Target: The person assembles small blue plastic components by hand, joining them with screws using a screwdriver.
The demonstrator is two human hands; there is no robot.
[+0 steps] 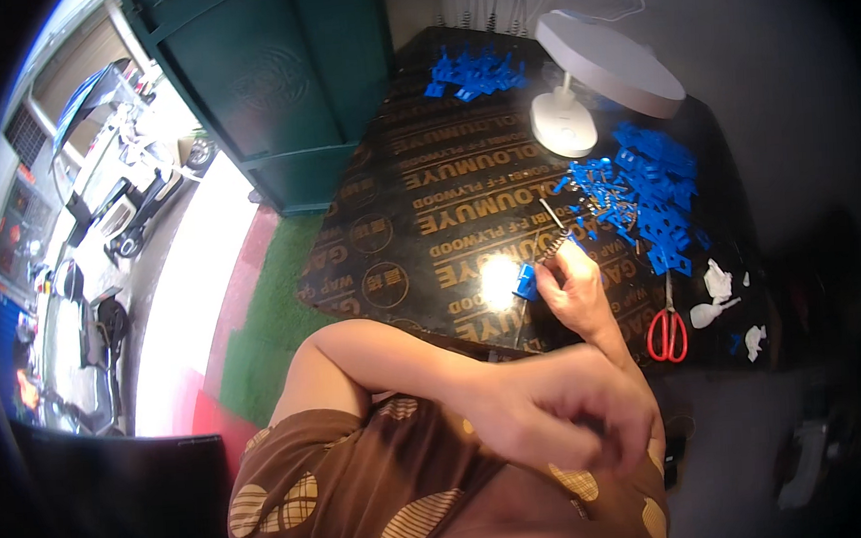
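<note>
My right hand (576,289) is closed above the dark tabletop, pinching a thin metal rod (553,214) with a coil spring (550,250) around it. A small blue plastic part (525,282) shows right at those fingertips; whether it is joined to the rod I cannot tell. Nearer to me, my left hand (555,413) crosses in front of my right forearm, over my lap. Its fingers curl downward and are smeared by motion, so I cannot see whether anything is in them.
A heap of blue plastic parts (654,174) lies right of the white lamp (564,126); a smaller blue pile (469,74) is at the far edge. Red-handled scissors (668,336) and crumpled white scraps (717,280) lie at right. Spring-fitted rods (491,8) stand behind. A green door (265,83) is at left.
</note>
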